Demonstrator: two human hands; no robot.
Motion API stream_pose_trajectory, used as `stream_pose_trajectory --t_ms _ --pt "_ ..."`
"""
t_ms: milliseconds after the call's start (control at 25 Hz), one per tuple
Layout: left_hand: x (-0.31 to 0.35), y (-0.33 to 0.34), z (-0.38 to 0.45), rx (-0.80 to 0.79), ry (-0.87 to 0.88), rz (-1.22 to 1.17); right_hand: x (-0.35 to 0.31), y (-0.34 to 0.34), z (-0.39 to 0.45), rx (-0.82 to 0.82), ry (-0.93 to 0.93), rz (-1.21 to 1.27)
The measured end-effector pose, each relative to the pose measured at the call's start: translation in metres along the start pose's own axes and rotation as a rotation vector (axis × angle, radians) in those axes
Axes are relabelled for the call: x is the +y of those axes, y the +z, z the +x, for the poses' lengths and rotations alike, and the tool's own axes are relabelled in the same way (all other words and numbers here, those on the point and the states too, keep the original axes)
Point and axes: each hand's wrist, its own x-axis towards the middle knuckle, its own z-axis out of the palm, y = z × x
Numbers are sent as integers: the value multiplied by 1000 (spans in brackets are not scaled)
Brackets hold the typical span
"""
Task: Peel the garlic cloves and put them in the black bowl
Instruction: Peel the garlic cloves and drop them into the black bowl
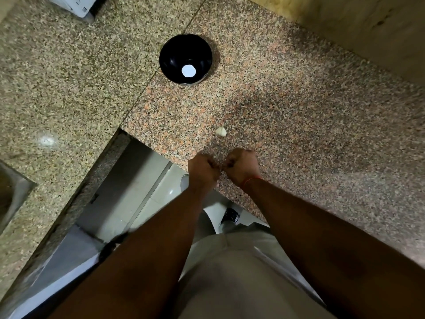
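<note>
1. Garlic clove (221,131), pale and still in its skin, lies alone on the granite counter (299,107) just beyond the two hands, slightly nearer the right one and touching neither.
2. Left hand (202,169) and right hand (242,166) are both curled into loose fists, knuckles up, fingertips turned toward each other over the counter's near edge; something small seems pinched between them, but it is too hidden to name.
3. Right wrist wears a thin red thread (251,180).
4. Black bowl (185,59) stands well ahead of the hands, a little to the left, upright, with a round white spot in its bottom.
5. Bare granite stretches between the clove and the bowl and wide to the right of the right hand.
6. Counter's front edge runs diagonally right under the hands; to the left of the left hand it steps back at an inner corner, with floor tiles (161,199) showing below.
7. Far left, a metal sink (11,192) corner cuts into the counter.
</note>
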Motion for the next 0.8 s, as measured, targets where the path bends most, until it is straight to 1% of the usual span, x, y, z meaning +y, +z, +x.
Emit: stream_pose_trajectory --t_ms 40,120,200,280,360,400,560,800 --pt "-1 -2 -2 -26 -24 -23 4 -1 -1 1 -35 11" --pt "-2 -8 -8 -130 -78 -194 8 -5 -8 11 -79 46" --pt "-4 -11 -11 -209 -104 -412 10 -7 -10 17 -66 114" --pt "2 -16 -15 -242 -193 -554 9 -7 -13 23 -56 169" --pt "11 -19 -20 -250 -293 -628 8 -10 -16 16 -28 234" --pt "13 -20 -20 -249 -312 -655 8 -12 -15 18 -18 263" --pt "10 -22 -26 -256 -296 -751 9 -16 -20 -2 -7 357" --pt "14 -22 -32 -136 -369 -805 2 -16 -27 5 98 495"
